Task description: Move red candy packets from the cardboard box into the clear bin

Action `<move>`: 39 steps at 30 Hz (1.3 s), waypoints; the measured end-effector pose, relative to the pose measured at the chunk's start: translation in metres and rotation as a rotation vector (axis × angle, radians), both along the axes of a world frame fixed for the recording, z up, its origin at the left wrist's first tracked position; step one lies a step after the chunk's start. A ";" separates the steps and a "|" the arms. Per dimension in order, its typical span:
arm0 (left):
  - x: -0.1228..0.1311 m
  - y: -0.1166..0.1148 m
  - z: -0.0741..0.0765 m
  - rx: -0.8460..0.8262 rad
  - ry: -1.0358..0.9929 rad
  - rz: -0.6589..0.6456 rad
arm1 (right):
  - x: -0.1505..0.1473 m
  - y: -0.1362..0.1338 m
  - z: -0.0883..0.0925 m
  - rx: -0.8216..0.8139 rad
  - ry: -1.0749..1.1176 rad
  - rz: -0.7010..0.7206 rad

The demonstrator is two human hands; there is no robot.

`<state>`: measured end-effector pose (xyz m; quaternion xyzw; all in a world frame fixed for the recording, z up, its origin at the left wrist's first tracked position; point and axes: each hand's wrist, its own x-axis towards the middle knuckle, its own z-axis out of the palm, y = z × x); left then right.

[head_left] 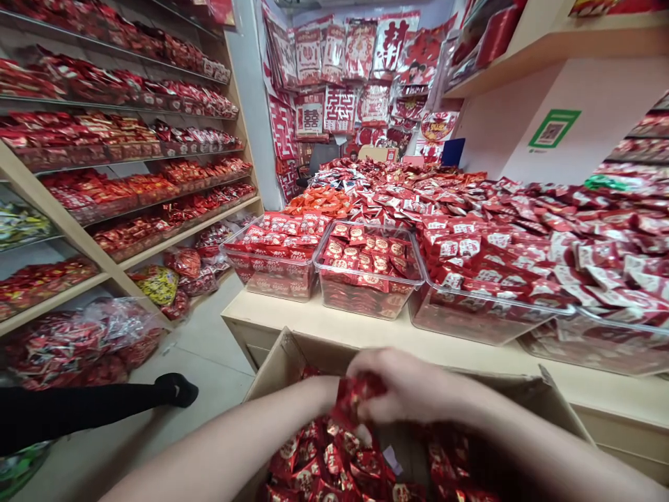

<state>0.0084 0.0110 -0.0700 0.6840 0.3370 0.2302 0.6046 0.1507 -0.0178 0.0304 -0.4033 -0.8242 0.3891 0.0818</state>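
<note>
Both arms reach into an open cardboard box (pixel 290 352) holding red wrapped candies (pixel 313 474) with gold print. My right hand (pixel 397 387) is closed, its fingers curled round a red candy packet (pixel 352 401), slightly blurred by motion. Close beside it on the left is my left hand (pixel 333 392); the packet covers its fingers, so their grip is hidden. More candies lie under both hands, and a small pale scrap (pixel 391 460) shows among them.
A counter (pixel 266 314) behind the box carries clear bins (pixel 366 296) filled with red packets. Shelves (pixel 157 178) of packets line the left. Bagged goods (pixel 99 341) sit on the floor, near a black-clad leg (pixel 94 411). A wooden shelf (pixel 527 52) juts out at upper right.
</note>
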 end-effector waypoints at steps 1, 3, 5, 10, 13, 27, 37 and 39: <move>-0.001 0.003 0.014 -0.051 -0.004 -0.114 | 0.010 0.006 0.009 -0.006 0.106 -0.084; -0.003 0.007 0.039 -0.239 -0.067 -0.365 | 0.024 0.013 0.019 -0.005 0.290 -0.248; -0.003 0.009 0.057 -0.299 -0.257 -0.312 | 0.031 0.016 0.020 0.000 0.391 -0.358; 0.000 0.010 0.064 -0.168 -0.377 0.050 | 0.027 0.021 0.011 -0.214 0.551 -0.411; 0.001 0.009 0.061 -0.174 -0.360 0.061 | 0.025 0.024 0.010 -0.294 0.577 -0.413; -0.005 0.012 0.061 -0.292 -0.215 0.104 | 0.033 0.031 0.004 0.172 0.291 -0.533; -0.002 0.014 0.060 0.002 -0.294 0.254 | 0.019 0.025 -0.004 -0.096 0.453 -0.490; -0.004 0.016 0.059 -0.005 -0.291 0.299 | 0.020 0.027 -0.006 -0.204 0.576 -0.511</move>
